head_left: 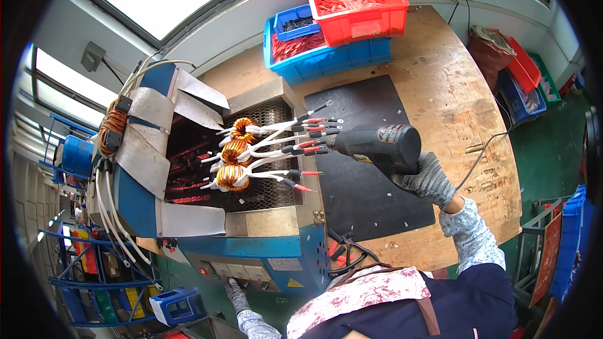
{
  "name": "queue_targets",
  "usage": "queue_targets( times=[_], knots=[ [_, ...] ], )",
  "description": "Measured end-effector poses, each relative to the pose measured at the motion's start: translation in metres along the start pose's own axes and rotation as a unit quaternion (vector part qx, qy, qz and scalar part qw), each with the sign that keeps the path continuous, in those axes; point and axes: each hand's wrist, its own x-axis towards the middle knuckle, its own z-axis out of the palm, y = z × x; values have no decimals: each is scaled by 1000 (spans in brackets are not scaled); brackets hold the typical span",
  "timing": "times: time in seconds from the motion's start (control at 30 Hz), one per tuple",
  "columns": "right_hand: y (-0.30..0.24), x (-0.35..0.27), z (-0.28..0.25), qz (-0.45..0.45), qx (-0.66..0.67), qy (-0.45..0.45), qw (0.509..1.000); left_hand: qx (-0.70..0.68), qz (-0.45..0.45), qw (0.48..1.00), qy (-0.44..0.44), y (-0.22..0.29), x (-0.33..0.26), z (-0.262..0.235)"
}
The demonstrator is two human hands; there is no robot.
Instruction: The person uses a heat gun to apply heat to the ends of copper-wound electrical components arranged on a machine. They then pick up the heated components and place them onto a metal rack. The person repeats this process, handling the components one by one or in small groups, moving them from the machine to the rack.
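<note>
My right hand [429, 182], in a grey knitted glove, is wrapped round the handle of a black heat gun [377, 144]. The nozzle points left at heat-shrink sleeves [304, 147] on white wires ending in metal lugs. These wires come from several copper-wound toroidal coils [233, 152], lying on the mesh belt [270, 182] of a blue heating machine [251, 248]. My gloved left hand [237, 295] reaches low to the machine's front control panel [242, 271]. Its fingers stretch up to the panel's lower edge, beside the knobs; the fingertips' exact contact is hard to make out.
A black mat [370, 207] covers part of the wooden table [471, 107]. Red [361, 25] and blue bins [358, 56] of small sleeves stand at the back. The heat gun's cord [487, 144] trails right. Another wound coil [113, 129] with cables hangs on the machine's left.
</note>
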Motion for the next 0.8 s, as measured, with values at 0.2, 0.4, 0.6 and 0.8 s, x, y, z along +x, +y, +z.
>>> queue_targets(
  times=[0.2,0.4,0.6,0.8],
  knots=[
    [18,4,16,0,42,-3,999,51,-3,998,21,-24,20,-6],
    [28,5,24,18,83,12,996,59,-40,997,2,-3,8,-3],
    [31,4,23,24,69,17,997,8,-68,998,-13,-3,9,-4],
    [26,-7,22,3,74,33,997,37,-47,998,6,-4,9,-1]
  ],
)
